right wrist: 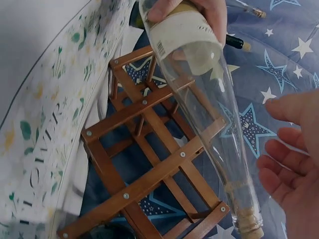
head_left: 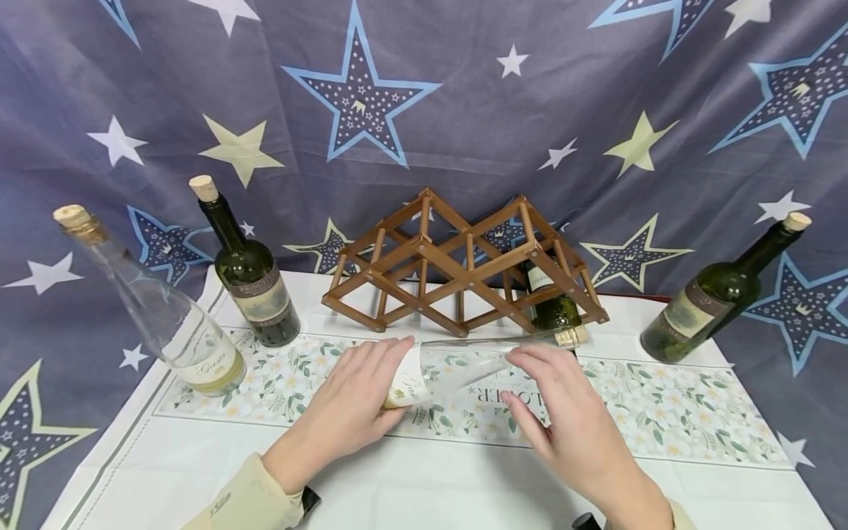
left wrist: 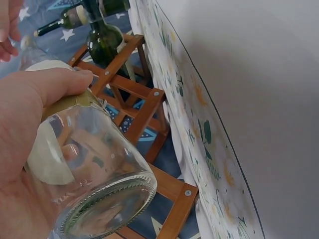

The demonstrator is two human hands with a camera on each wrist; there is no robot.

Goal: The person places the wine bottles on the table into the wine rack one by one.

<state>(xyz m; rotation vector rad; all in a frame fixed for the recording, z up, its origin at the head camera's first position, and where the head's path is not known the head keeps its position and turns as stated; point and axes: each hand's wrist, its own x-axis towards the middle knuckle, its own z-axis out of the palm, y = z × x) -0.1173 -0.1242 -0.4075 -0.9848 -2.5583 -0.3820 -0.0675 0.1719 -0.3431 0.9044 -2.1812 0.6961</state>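
A white-covered table (head_left: 424, 475) is carrying a brown, lattice-sided wooden rack (head_left: 471, 284); in front of it, above the printed floral band (head_left: 669, 412), a long-necked clear-glass bottle (head_left: 457, 364) is being held nearly sideways, its neck pointing rightward. The left grip (head_left: 354, 397) is clasping the labelled lower body; the right grip (head_left: 570, 419) is holding nothing, its loosely bent fingers lying just beside the neck. For steady handling, the left is best keeping firm, even pressure near the likely heavier base, while the right is best guiding the slender neck lightly and keeping it from knocking the rack's bars. The glass is appearing transparent and smooth, tapering gradually, with no liquid showing; a pale label (head_left: 407, 379) with gold-toned trim is wrapping the body, and a light-tan cork (head_left: 571, 337) is plugging the mouth.
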